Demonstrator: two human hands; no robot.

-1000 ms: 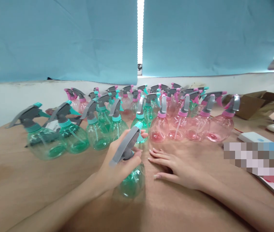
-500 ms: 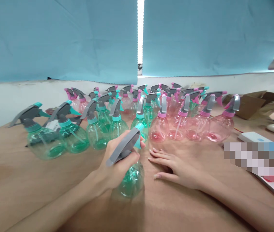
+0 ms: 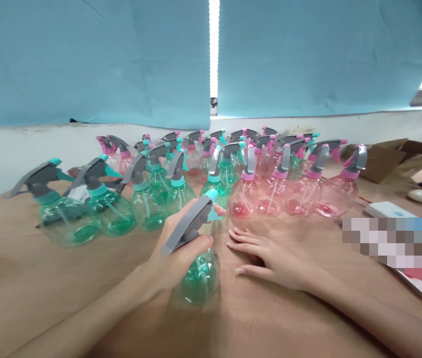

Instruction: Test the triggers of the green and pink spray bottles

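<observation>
My left hand is wrapped round the neck of a green spray bottle with a grey trigger head and a teal nozzle, standing on the brown table in front of me. My right hand lies flat on the table just right of that bottle, fingers stretched out and holding nothing. Behind both hands stand rows of the same bottles: green ones on the left and pink ones on the right.
More green and pink bottles crowd the back of the table, below a blue curtain. An open cardboard box, a white oval object and a white flat box lie at the right.
My left hand has shifted its grip on the green bottle; the thumb that was stretched toward the nozzle is now tucked under the trigger. The right hand stays put.
</observation>
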